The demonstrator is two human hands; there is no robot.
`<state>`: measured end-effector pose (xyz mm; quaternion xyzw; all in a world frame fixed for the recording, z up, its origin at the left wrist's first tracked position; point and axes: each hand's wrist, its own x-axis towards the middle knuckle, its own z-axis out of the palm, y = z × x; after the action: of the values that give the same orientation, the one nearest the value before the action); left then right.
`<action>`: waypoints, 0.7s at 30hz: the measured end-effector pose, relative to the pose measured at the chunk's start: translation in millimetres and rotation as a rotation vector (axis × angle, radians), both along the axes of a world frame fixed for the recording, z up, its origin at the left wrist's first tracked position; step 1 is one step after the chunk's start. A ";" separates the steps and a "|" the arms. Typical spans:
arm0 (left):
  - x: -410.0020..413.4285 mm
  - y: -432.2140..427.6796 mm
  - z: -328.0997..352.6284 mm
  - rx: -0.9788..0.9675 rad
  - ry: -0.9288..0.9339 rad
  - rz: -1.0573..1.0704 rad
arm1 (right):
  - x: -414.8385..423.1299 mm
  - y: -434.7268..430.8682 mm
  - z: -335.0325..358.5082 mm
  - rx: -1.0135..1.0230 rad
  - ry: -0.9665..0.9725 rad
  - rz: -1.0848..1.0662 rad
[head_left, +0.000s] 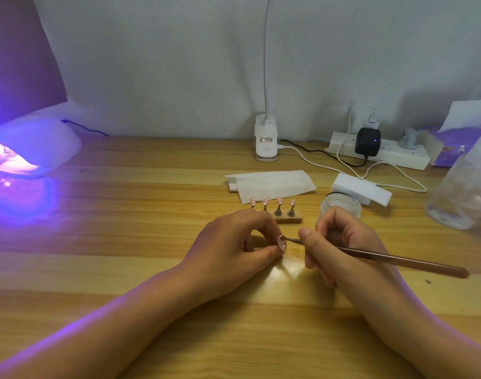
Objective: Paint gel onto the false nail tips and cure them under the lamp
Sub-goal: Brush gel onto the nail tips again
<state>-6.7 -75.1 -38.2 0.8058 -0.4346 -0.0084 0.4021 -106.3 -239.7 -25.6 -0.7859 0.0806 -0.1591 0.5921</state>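
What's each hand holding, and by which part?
Left hand pinches a pink nail tip by its edges; right hand grips the brush near its tip.

Glossy pink nail tip (282,242), smooth coppery brush handle (403,261), grained wooden table (151,214), matt white paper (274,184)

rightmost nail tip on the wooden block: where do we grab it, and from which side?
Probably the thin metal stem under the rightmost nail tip, pinched low, coming from the near side. The glossy pink face sits on top, so keep off it. The neighbouring tip crowds its left and the glass jar its right; the front looks freest.
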 end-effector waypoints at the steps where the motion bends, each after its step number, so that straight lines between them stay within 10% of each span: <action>1: 0.2 -0.3 -0.1 0.002 -0.004 0.001 | 0.0 -0.1 -0.4 -0.005 -0.003 0.001; 21: 0.7 -1.3 -1.5 -0.049 0.098 0.010 | -1.4 2.4 5.7 0.142 0.001 -0.052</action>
<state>-6.0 -76.4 -39.7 0.7965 -0.4104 -0.0351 0.4427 -107.7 -237.3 -19.8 -0.7397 0.1125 -0.1680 0.6419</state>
